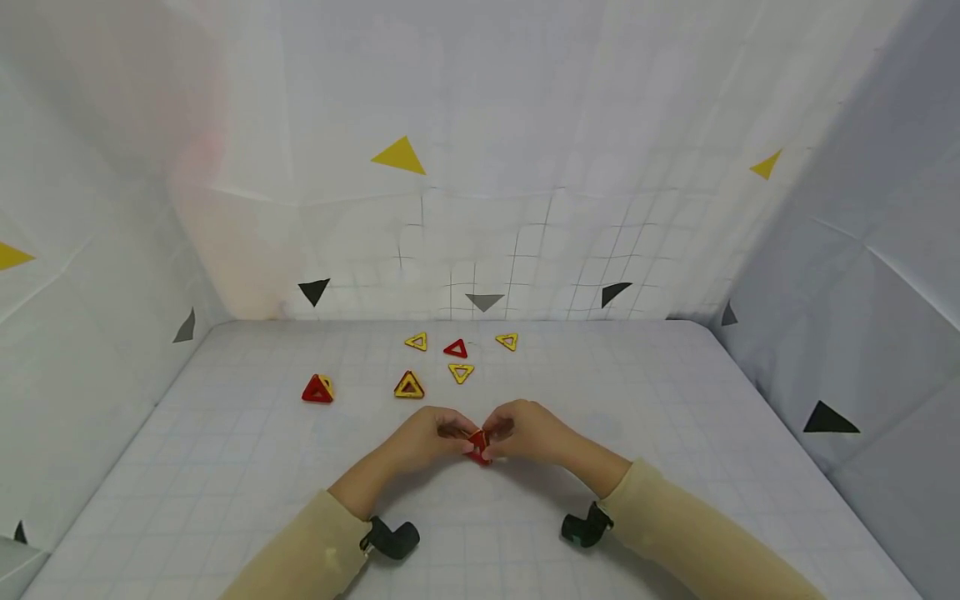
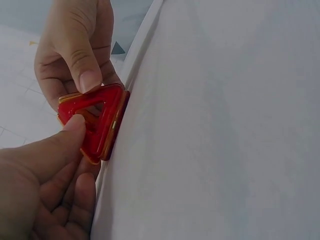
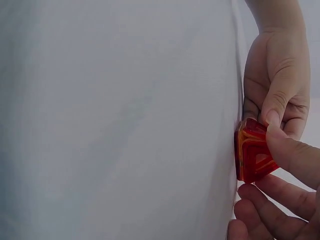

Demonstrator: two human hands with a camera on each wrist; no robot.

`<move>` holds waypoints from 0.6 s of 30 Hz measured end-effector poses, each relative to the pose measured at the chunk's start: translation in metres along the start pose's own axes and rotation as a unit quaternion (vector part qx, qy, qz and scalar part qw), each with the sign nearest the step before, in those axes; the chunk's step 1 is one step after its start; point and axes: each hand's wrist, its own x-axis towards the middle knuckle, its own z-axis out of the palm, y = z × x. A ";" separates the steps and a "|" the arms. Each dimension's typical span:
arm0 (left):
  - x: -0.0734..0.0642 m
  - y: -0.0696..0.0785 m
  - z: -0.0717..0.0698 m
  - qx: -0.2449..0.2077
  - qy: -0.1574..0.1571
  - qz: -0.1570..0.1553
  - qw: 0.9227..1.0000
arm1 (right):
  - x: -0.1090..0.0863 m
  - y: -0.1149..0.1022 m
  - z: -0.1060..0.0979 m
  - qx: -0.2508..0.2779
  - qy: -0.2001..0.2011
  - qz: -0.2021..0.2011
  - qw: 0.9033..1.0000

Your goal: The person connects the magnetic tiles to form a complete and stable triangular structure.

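Note:
Both hands meet near the front middle of the table around a small pyramid of triangular magnetic tiles, with red faces showing and orange edges among them. My left hand pinches it from the left, thumb over the red face. From the other side, the right hand grips it, thumb at its upper edge in the left wrist view. In the right wrist view the same pyramid sits low over the white sheet, its rear hidden by fingers.
Beyond the hands lie a red triangle tile and yellow triangle tiles. A red-and-yellow pyramid stands at left, with another yellow-faced one nearer the hands. White sheeting walls the table at the back and sides.

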 end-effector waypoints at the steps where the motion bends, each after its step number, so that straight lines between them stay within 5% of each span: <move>1: 0.000 0.000 0.000 0.000 0.000 0.000 1.000 | 0.000 0.000 0.000 -0.001 0.001 0.001 1.000; 18: 0.000 -0.002 0.000 0.000 0.000 0.010 1.000 | 0.005 0.005 0.000 0.036 -0.004 0.025 0.999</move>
